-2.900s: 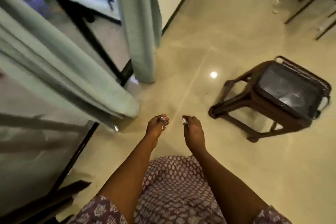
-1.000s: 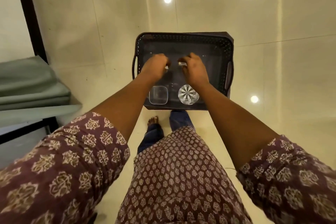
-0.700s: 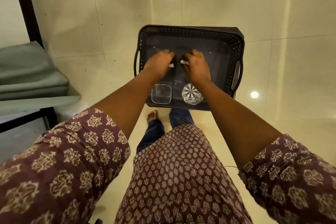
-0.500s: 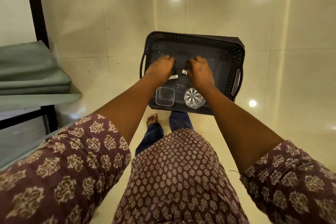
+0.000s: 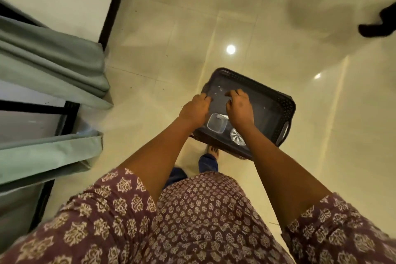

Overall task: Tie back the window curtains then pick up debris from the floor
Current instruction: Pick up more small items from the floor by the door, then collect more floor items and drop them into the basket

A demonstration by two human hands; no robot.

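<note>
Head view: both hands over the dark tray, about 1 o'clock.
Left hand: fingers curled; contents hidden, cannot tell.
Right hand: same.
Debris: white bits inside tray.
Advice: release low over tray.
Change: paper scraps no longer visible between fingertips; curtains closer, 9 o'clock.

Glossy cream tiled floor (ceiling lights mirrored), dark-framed window at left.

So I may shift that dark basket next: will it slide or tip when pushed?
The dark basket looks rigid, perforated plastic, probably light. It seems perched on something raised, so a push may tip it. The clear container could slide inside.
</note>
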